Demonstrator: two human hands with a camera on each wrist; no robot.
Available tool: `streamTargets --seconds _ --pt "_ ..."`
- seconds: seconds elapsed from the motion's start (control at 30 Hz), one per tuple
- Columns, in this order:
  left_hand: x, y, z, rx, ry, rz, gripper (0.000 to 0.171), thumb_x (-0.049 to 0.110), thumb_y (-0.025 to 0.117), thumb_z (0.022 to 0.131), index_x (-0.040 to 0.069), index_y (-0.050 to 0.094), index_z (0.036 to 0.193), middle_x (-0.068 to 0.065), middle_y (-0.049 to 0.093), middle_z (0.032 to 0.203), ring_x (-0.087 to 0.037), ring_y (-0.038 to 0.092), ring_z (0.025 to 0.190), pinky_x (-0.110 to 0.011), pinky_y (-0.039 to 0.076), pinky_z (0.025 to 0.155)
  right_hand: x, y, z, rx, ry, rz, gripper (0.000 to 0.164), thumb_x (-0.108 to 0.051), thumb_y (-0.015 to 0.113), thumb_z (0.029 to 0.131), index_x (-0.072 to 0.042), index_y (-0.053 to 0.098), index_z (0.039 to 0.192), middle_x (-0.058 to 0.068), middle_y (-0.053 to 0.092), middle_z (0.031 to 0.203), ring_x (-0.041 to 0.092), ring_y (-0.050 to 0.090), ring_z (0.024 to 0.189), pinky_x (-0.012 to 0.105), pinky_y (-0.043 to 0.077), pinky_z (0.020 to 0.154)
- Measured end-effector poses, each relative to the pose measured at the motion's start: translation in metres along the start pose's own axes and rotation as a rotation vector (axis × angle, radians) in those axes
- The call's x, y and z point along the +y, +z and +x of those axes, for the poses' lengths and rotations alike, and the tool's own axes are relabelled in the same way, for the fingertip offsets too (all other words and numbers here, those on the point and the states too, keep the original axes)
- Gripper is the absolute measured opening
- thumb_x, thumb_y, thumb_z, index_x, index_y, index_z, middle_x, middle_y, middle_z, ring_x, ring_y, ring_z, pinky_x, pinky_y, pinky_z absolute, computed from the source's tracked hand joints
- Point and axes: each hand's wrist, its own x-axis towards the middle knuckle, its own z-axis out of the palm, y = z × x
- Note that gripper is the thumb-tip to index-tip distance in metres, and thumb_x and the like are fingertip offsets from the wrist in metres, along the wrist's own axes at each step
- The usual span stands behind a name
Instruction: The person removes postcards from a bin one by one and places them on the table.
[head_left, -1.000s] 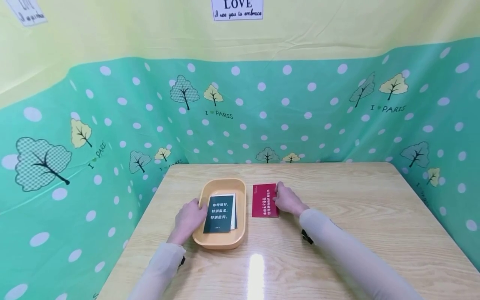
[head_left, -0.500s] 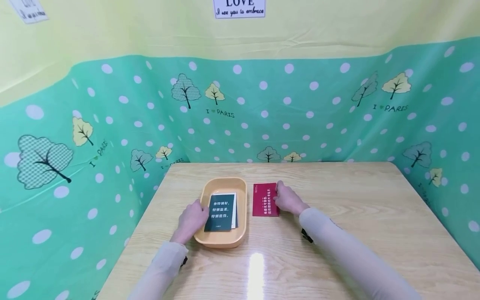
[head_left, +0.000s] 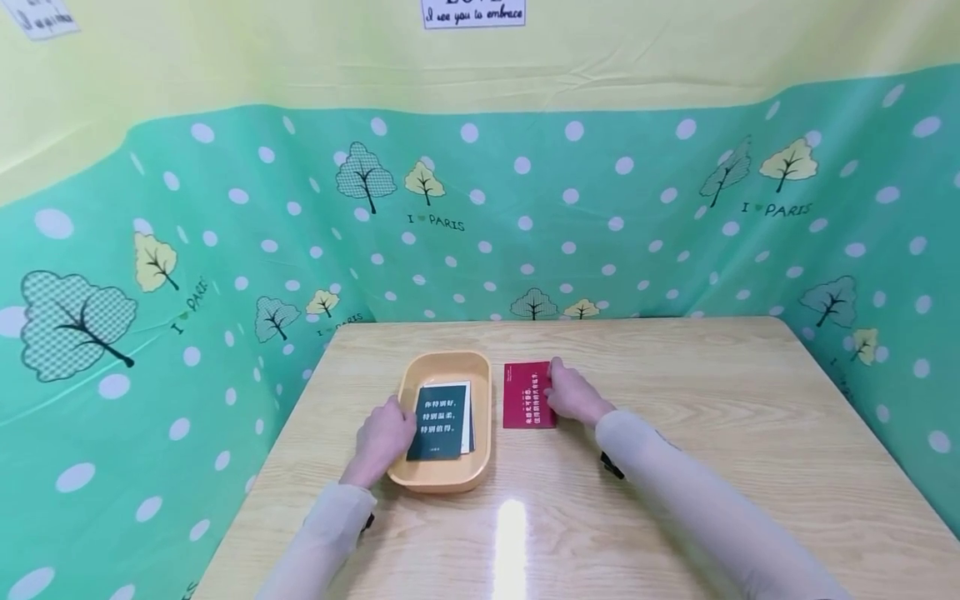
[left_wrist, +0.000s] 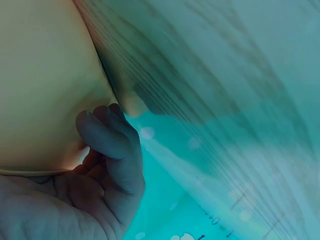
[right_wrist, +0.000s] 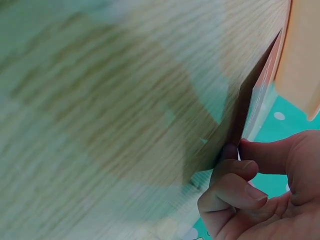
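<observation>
A light orange plastic tray (head_left: 441, 478) stands at left centre on the table. My left hand (head_left: 384, 435) grips its left rim, and in the left wrist view the curled fingers (left_wrist: 107, 137) lie against the tray wall (left_wrist: 45, 90). Inside the tray lies a dark green card (head_left: 435, 442) with white writing, over a white card (head_left: 468, 425) that shows along its right side. To the right of the tray is a red card (head_left: 522, 396) with white writing. My right hand (head_left: 576, 395) pinches its right edge between thumb (right_wrist: 267, 156) and fingers.
The wood-grain table (head_left: 660, 375) carries a bright light reflection (head_left: 512, 546) near the front. A green and yellow curtain (head_left: 465, 250) with dots and trees hangs along the back and both sides. Black straps (head_left: 611, 465) show below the sleeves.
</observation>
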Motion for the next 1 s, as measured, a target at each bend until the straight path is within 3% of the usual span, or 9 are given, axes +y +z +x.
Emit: streamTargets --seconds 0.37,0.53,0.8,1.0 --pt "0.0028 -0.0024 -0.0029 0.012 -0.007 0.009 0.031 0.022 0.051 0.105 -0.004 0.059 0.119 -0.016 0.064 0.086 -0.027 0.062 0.07 -0.042 0.053 0.058 -0.0016 -0.0054 -0.0021 -0.019 -0.028 0.017 0.033 -0.007 0.064 0.104 0.002 0.046 0.131 0.018 0.065 0.114 0.027 0.064 0.095 0.041 0.057 0.086" --pt "0.0013 -0.0007 -0.0046 0.021 -0.007 0.005 0.029 0.021 0.052 0.105 -0.004 0.059 0.117 -0.016 0.063 0.085 -0.026 0.062 0.069 -0.041 0.053 0.058 -0.0006 -0.0026 -0.0006 -0.025 -0.047 -0.002 0.035 -0.008 0.063 0.105 0.003 0.046 0.134 0.023 0.064 0.124 0.029 0.066 0.104 0.045 0.057 0.092" --pt "-0.0038 0.0007 -0.0072 0.015 -0.028 0.014 0.028 0.02 0.052 0.104 -0.005 0.059 0.116 -0.014 0.062 0.081 -0.026 0.062 0.066 -0.039 0.052 0.055 -0.0008 0.0029 0.0011 -0.053 -0.032 0.002 0.033 -0.01 0.062 0.106 0.0 0.046 0.133 0.019 0.064 0.121 0.025 0.064 0.098 0.042 0.057 0.091" --pt "-0.0012 0.0022 -0.0007 0.023 0.021 0.025 0.028 0.021 0.05 0.104 -0.003 0.059 0.115 -0.014 0.062 0.08 -0.026 0.062 0.065 -0.04 0.051 0.054 0.0006 -0.0028 0.0 -0.027 -0.046 0.013 0.029 -0.008 0.062 0.106 -0.001 0.047 0.13 0.017 0.066 0.115 0.025 0.063 0.093 0.04 0.056 0.087"
